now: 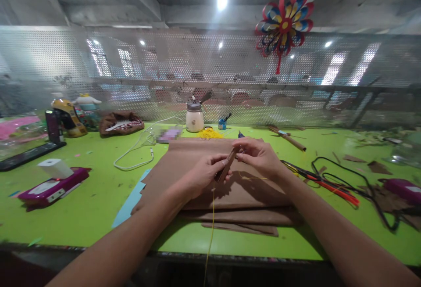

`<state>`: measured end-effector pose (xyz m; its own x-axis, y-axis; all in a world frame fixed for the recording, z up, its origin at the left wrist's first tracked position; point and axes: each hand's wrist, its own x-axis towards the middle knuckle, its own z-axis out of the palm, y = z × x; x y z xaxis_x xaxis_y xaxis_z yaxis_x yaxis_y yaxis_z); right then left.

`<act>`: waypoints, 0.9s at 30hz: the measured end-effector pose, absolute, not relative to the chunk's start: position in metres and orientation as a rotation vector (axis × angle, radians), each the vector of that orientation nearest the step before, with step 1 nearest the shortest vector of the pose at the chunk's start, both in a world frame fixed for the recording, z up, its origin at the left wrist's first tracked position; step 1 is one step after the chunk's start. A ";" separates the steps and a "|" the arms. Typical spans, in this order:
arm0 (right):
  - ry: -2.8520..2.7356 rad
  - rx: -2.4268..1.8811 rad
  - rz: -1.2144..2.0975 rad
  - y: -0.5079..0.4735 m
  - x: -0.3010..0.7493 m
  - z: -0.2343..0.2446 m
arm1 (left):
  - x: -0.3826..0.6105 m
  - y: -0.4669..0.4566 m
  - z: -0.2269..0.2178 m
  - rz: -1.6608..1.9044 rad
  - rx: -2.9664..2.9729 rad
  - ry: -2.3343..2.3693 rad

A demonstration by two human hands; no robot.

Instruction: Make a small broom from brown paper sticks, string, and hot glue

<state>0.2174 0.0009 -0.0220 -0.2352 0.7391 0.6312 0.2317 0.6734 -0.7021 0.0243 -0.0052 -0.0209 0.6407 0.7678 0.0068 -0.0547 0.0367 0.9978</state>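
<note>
My left hand [202, 173] is closed on a narrow folded brown strip [226, 168] that looks like leather or thick fabric, tilted up to the right. At the strip's upper end, the thumb and forefinger of my right hand [261, 157] pinch together; any small tool between them is too small to see. A yellow thread [212, 225] hangs below the strip, past the table's front edge. Both hands are above stacked brown sheets [187, 166] of similar material, and another piece of yellow thread [253, 177] lies on top of them.
On the green table [95, 190] a white-bodied jar [194, 119], yellow thread bundle [210, 133] and small blue bottle [222, 123] stand behind the sheets. Red-handled tool [338, 192] and black cable [365, 190] lie right; purple device [54, 186] and white cable [126, 164] left. Perforated screen [230, 67] behind.
</note>
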 end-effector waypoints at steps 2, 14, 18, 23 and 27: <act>-1.794 -0.801 0.560 0.003 0.217 -0.025 | 0.025 -0.005 -0.022 0.719 1.409 0.638; -1.735 -0.861 0.472 0.000 0.212 -0.025 | 0.028 -0.007 -0.020 0.773 1.325 0.634; -1.541 -1.091 0.476 -0.006 0.202 -0.025 | 0.032 -0.007 -0.021 0.854 1.494 0.719; -1.522 -1.162 0.616 -0.014 0.187 -0.026 | 0.034 -0.007 -0.022 0.866 1.635 0.744; -1.475 -1.051 0.902 -0.017 0.182 -0.025 | 0.034 -0.007 -0.023 0.857 1.648 0.708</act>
<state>0.1821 -0.0166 -0.0252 -0.0496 0.9451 0.3230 0.1432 0.3268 -0.9342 0.0337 -0.0065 -0.0228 0.5609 0.8088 0.1767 0.0206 -0.2270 0.9737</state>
